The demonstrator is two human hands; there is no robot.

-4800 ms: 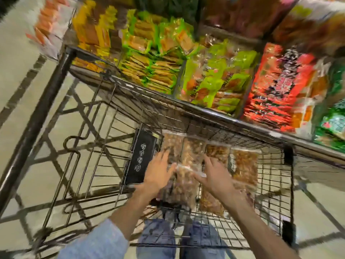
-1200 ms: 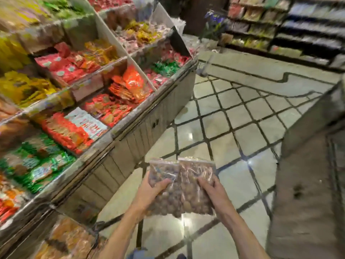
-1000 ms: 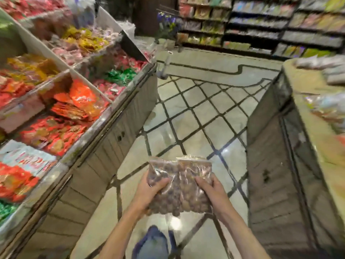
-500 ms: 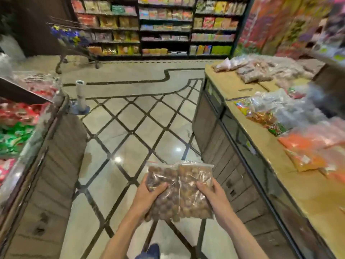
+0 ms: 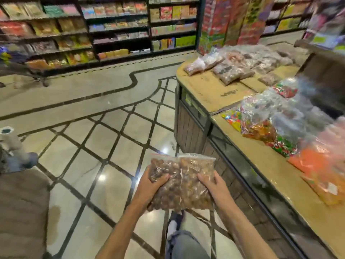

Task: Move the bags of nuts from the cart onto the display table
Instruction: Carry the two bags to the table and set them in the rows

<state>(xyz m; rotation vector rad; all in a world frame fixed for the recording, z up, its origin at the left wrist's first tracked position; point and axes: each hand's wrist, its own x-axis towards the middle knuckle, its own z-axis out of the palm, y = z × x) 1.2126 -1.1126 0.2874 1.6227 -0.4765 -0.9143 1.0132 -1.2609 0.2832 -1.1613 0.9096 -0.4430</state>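
Clear plastic zip bags of brown nuts (image 5: 182, 184), two side by side, are held above the tiled floor (image 5: 104, 139), just left of the tan-topped display table (image 5: 214, 90). The left hand (image 5: 149, 186) grips the darker bag's left edge, thumb curled over its front; the right hand (image 5: 214, 187) grips the lighter bag's right edge likewise. Similar nut bags (image 5: 229, 68) and colourful sweet bags (image 5: 261, 120) lie on the table.

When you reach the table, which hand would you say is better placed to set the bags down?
Probably the right hand: the table lies on that side, nearest it. The left hand grips the bags on the far edge and would have to cross over.
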